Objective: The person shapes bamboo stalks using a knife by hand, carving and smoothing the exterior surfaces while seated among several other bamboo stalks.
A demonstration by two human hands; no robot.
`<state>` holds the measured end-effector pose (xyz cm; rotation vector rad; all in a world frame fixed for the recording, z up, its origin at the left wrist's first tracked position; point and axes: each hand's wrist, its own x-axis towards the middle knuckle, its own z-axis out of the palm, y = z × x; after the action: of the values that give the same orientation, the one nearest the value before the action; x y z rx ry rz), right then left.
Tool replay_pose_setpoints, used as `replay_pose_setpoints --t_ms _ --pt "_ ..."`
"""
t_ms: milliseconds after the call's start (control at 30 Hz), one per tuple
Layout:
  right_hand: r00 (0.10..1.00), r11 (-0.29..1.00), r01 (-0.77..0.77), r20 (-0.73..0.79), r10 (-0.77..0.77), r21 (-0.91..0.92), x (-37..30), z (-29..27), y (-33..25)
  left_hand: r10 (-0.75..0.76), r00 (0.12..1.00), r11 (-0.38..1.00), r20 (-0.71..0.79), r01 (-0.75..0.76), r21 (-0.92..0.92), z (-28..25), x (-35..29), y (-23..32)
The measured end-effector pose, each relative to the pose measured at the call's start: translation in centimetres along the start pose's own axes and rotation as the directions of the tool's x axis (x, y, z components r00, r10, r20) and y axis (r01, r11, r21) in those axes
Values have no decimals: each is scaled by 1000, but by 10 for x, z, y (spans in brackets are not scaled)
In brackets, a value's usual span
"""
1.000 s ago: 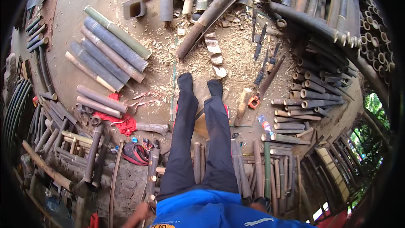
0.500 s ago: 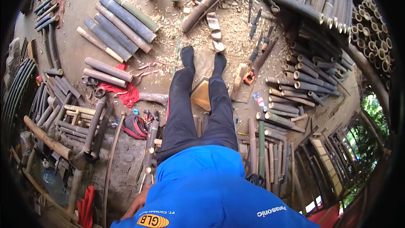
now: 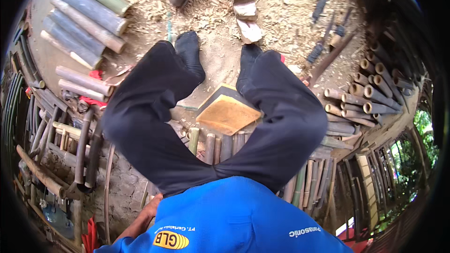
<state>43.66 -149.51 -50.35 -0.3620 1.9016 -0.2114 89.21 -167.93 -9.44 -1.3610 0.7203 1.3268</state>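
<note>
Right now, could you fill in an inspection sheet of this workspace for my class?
Surface: brown ground, partly covered with wood shavings.
Job's things: bamboo tubes laid side by side at left; tan board between the legs.
Clutter: red cloth, long dark tools.
Hands: left hand beside the blue shirt, grip unclear; right hand not in view.
Cables: nothing seen.
Surroundings: stonework at left, stacked bamboo at right, green foliage beyond.

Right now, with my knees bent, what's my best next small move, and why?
Perhaps bring your left hand forward: it sits back beside your blue shirt, your right hand is out of view, and the pale curled strip lies ahead, by your right foot.
</note>
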Motion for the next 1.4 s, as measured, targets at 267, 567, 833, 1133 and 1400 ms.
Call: replay_pose_setpoints --t_ms 267,567,833,1133,1400 --pt "999 999 34 -16 -35 -36 92 89 86 112 993 984 -33 -106 142 3 161 19" --pt "937 988 -144 329 120 50 -153 194 290 416 906 819 -77 -337 465 2 282 -16" --pt "910 912 403 -75 -408 -71 -167 -15 208 886 387 460 -256 -660 593 -108 299 98" --pt "874 206 367 -260 -411 907 146 -175 -65 958 -62 139 -279 -753 643 -144 255 585" --pt "839 247 534 -472 -270 808 267 -183 -149 990 7 74 -143 -878 472 -120 310 669"
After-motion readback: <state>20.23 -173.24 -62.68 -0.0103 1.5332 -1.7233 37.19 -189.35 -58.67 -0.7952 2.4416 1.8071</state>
